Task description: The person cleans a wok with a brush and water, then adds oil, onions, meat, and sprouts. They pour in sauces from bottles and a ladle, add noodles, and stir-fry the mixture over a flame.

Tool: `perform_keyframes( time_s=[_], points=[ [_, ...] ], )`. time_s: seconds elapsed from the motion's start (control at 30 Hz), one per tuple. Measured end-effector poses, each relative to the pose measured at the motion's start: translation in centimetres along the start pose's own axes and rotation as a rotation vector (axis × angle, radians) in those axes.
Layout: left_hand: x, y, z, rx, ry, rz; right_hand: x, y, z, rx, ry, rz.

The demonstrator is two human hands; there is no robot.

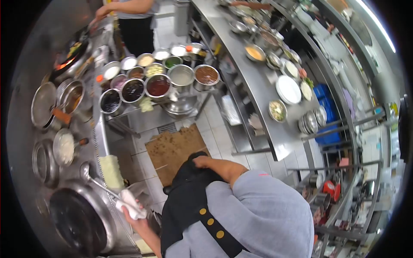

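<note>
My left hand (137, 217) is closed around a folded white cloth (130, 205) at the stove's edge. A metal ladle (84, 170) has its long handle running into that cloth, and its bowl lies over the stove top. Just below sits a large dark wok (77, 221). At my waist, my right hand (201, 162) is closed on the black apron (185, 185), whose fabric bunches around the fingers; the fingertips are hidden.
Sauce and seasoning pots (158, 86) crowd a stand ahead. A co-worker (135, 21) stands beyond, by a flaming wok (71, 60). Left, a strainer pan (65, 147) rests on the stove. Plates (288, 89) and bowls line the right counter (262, 92). Cardboard (174, 148) covers floor tiles.
</note>
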State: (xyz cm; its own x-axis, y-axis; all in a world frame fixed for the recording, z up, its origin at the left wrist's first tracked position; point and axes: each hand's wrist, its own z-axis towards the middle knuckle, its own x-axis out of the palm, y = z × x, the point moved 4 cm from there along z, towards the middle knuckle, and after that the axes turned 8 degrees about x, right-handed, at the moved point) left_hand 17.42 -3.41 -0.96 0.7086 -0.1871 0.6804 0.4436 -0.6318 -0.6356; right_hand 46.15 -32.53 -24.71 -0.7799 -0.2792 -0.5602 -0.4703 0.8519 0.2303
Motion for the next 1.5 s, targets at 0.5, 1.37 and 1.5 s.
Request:
perform_keyframes(
  time_s=[0.5,1.37,1.5],
  points=[
    [-0.2,17.8,-2.8,-0.613,0.572,1.723,8.3,-50.4,-2.1,1.367,-1.021,0.688],
    [-3.7,12.6,-4.3,-0.338,0.201,1.213,-10.0,-4.6,-14.2,-0.257,0.909,1.97],
    [-2.5,6.3,-6.3,-0.252,-0.008,0.79,-18.3,8.1,-17.0,-0.618,0.899,1.351]
  ],
)
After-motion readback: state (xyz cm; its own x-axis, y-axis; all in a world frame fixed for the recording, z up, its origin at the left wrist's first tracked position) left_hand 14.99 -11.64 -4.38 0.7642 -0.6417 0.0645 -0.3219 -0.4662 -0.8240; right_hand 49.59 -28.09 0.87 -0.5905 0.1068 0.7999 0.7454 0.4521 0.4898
